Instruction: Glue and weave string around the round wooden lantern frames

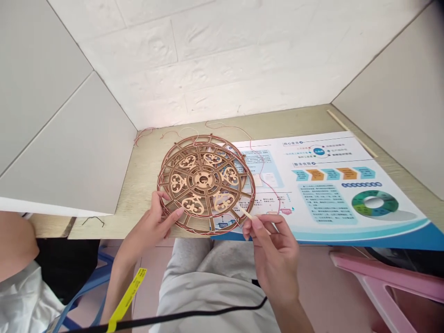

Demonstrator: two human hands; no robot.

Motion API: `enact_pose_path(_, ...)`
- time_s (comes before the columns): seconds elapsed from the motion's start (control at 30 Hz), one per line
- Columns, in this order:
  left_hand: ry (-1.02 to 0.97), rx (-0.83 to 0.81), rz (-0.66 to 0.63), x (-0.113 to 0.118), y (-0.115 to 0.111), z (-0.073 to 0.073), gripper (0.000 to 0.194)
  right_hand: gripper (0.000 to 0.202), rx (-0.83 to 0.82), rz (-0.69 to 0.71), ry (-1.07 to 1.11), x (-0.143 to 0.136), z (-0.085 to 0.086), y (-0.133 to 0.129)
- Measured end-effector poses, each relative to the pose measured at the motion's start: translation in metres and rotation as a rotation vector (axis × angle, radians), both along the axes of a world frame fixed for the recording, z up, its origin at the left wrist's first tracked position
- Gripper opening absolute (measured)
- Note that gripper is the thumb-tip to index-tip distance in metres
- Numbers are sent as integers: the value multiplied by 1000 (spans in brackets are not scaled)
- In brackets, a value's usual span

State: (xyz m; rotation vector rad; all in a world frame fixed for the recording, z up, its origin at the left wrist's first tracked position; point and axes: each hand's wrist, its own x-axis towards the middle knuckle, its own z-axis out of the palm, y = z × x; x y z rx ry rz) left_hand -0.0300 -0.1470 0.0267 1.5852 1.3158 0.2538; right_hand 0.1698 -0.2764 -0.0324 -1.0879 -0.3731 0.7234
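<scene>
As far as can be told from the head view, it all comes down to the little stick [248, 214] and the wooden wheel [197, 180]. The stick is pinched between thumb and fingers of the right hand [272, 247], its long axis slanted away and to the left, tip right by the wheel's lower right rim; whether wood is touched can't be told. The right hand is nearer that spot, obviously. The opposite lower left rim is gripped by the left hand [157, 217], thumb on top. The wheel is laid partly on a printed sheet [347, 226], partly on the table [142, 166]. No container can be spotted.
</scene>
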Motion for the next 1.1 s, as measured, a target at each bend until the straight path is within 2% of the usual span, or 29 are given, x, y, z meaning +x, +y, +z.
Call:
enact_pose_path(0.2, 99, 56, -34, -3, -2, 6, 39, 22, -15, 12, -27, -1, -1, 0)
enact_pose_path(0.3, 108, 288, 81, 2, -13, 8, 34, 19, -3, 32, -86, -3, 1, -3)
enact_pose_path(0.37, 22, 420, 158, 9, -24, 11, 32, 17, 9, 62, -129, -5, 4, -7)
enact_pose_path(0.4, -46, 437, 156, 14, -30, 14, 32, 15, 19, 86, -148, -7, 5, -10)
enact_pose_path(0.53, -239, 448, -117, 32, -47, 25, 32, 12, 25, 162, -198, -14, 9, -22)
enact_pose_path(0.63, -268, 605, -300, 35, -48, 30, 21, 11, -7, 204, -248, -14, 10, -31)
enact_pose_path(0.73, -259, 736, -424, 31, -47, 28, 14, 9, 33, 248, -348, -10, 7, -36)
enact_pose_path(0.8, -264, 765, -476, 28, -47, 25, 10, 10, 30, 265, -401, -7, 7, -38)
enact_pose_path(0.9, -272, 831, -522, 24, -50, 20, 8, 13, -63, 329, -533, 0, 15, -39)
enact_pose_path(1.03, -228, 920, -546, 17, -59, 18, 13, 24, -139, 619, -787, 7, 34, -42)
enact_pose_path(1.1, -212, 936, -530, 13, -66, 15, 15, 30, -128, 687, -842, 5, 41, -44)
